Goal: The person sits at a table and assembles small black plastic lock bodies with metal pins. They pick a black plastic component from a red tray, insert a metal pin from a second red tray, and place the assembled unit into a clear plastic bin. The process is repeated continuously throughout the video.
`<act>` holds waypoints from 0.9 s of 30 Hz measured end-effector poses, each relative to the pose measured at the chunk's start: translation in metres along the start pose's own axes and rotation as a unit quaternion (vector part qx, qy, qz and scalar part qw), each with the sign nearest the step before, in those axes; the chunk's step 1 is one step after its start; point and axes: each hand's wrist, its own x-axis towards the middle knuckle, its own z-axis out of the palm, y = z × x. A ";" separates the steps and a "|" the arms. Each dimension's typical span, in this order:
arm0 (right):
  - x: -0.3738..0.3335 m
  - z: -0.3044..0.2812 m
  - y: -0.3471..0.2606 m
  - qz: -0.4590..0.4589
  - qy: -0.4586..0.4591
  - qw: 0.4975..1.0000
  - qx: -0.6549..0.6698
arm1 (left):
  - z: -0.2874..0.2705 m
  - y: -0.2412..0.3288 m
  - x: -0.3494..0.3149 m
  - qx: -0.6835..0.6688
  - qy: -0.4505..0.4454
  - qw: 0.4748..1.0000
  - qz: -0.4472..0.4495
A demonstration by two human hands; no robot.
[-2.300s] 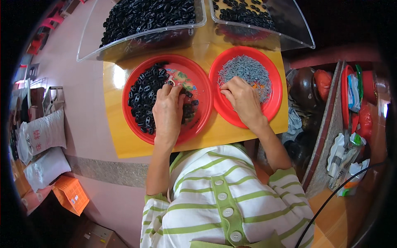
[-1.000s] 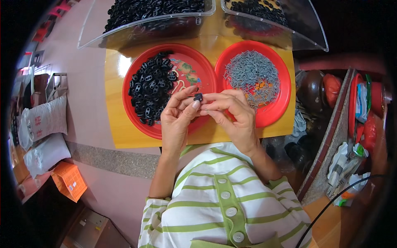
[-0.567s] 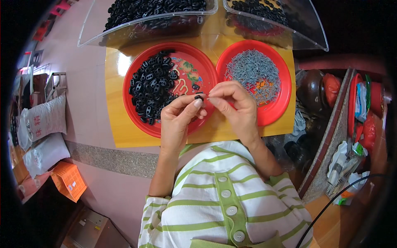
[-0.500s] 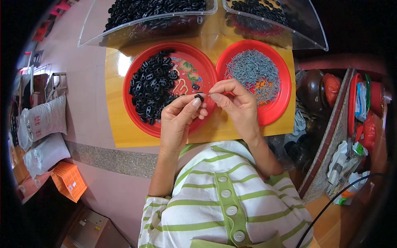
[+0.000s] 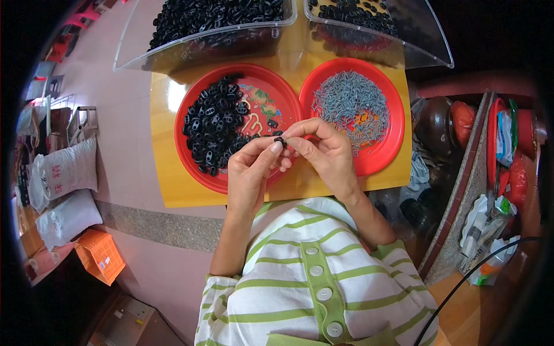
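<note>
My left hand (image 5: 254, 164) pinches a small black plastic piece (image 5: 280, 140) between thumb and index finger, above the right part of a red tray (image 5: 231, 185). My right hand (image 5: 317, 150) is closed in a pinch against that piece. Its fingertips hide most of a small screw, which showed as a thin sliver half a second ago. Many black two-hole plastic pieces (image 5: 210, 124) lie heaped in the tray's left half. A second red tray (image 5: 378, 164) on the right holds a spread of small grey screws (image 5: 355, 104).
Two clear plastic bins (image 5: 208, 26) (image 5: 375, 29) with more black pieces stand at the table's far edge. Both trays rest on a yellow wooden table (image 5: 167, 173). White sacks (image 5: 69, 167) and an orange basket (image 5: 99, 255) are on the left; a brown jar (image 5: 434, 122) sits right.
My right hand has moved slightly left and down, bringing its fingertips from just beside the black piece to touching it. My left hand keeps its hold. The whole view has shifted a little.
</note>
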 end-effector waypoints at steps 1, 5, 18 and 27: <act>-0.001 0.001 -0.001 -0.003 0.002 1.000 -0.008 | 0.001 0.001 -0.001 0.006 0.004 1.000 0.002; -0.004 0.001 0.000 0.007 -0.003 1.000 0.001 | 0.001 -0.001 -0.002 0.039 0.004 0.999 0.018; 0.000 -0.011 -0.008 -0.054 -0.028 0.988 -0.143 | 0.000 -0.002 0.002 0.013 -0.018 1.000 -0.008; -0.001 -0.010 -0.012 -0.134 -0.025 0.937 -0.322 | 0.005 -0.011 -0.003 0.143 0.013 0.988 0.055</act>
